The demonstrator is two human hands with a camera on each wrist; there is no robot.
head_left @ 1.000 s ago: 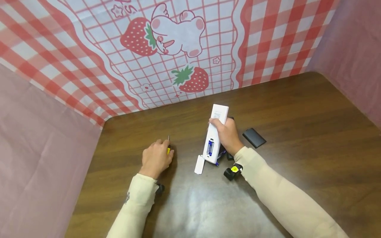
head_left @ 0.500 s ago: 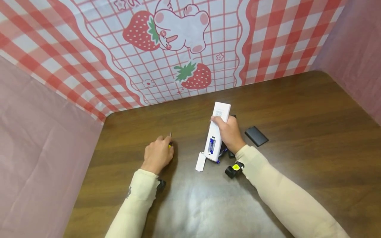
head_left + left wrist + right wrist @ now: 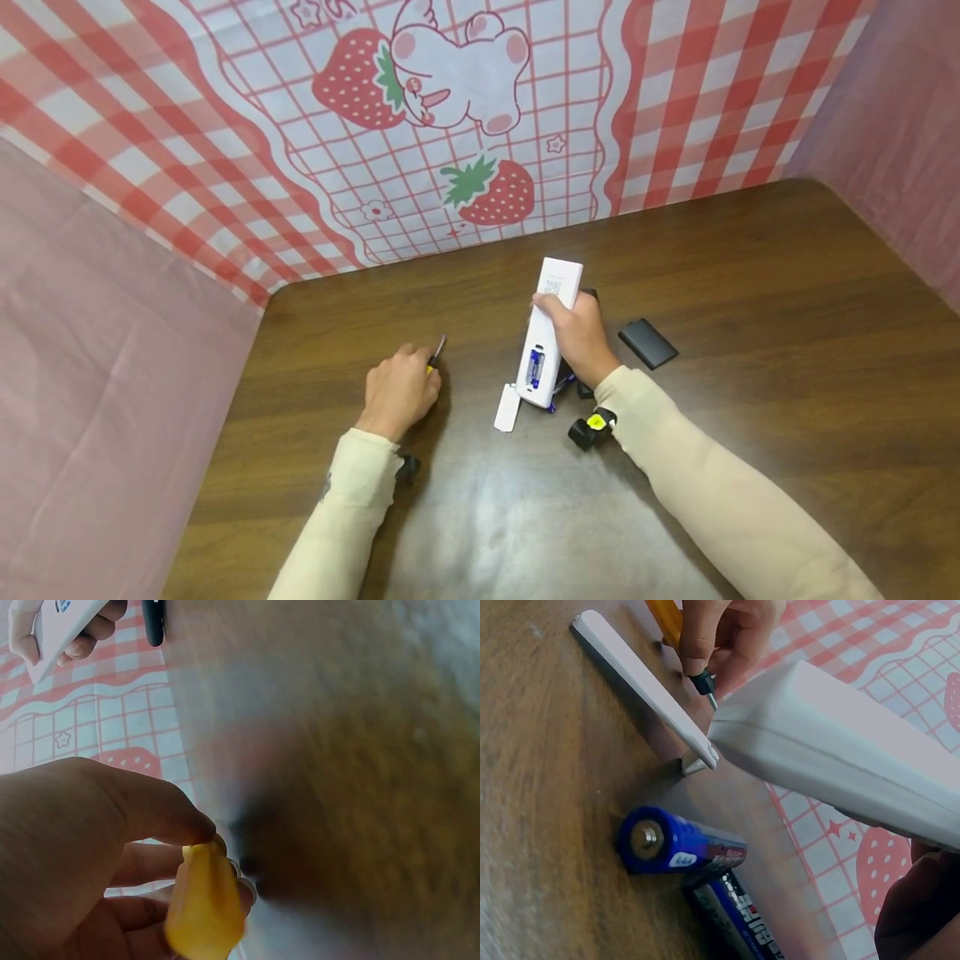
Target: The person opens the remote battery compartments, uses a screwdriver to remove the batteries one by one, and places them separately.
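Observation:
My left hand (image 3: pixel 397 390) pinches a screwdriver (image 3: pixel 206 907) with a yellow handle; in the head view its metal shaft points away and to the right, low over the table. My right hand (image 3: pixel 588 337) grips a white remote control (image 3: pixel 538 335) with its back side up. In the remote's uncovered compartment, a blue battery (image 3: pixel 535 369) shows. A white battery cover (image 3: pixel 507 408) is at the remote's lower left corner; I cannot tell whether it is attached. Two blue batteries (image 3: pixel 682 844) lie on the table below the remote in the right wrist view.
A flat black rectangular object (image 3: pixel 648 342) lies right of my right hand on the wooden table (image 3: pixel 735 275). Part of a dark object (image 3: pixel 585 389) shows beneath that hand. A red-and-white patterned cloth (image 3: pixel 667 108) stands behind the table, and pink cloth hangs on both sides.
The screwdriver's shaft has swung to the right and more of it shows beyond my left fingers. My right hand still holds the remote in place. The head view has shifted slightly.

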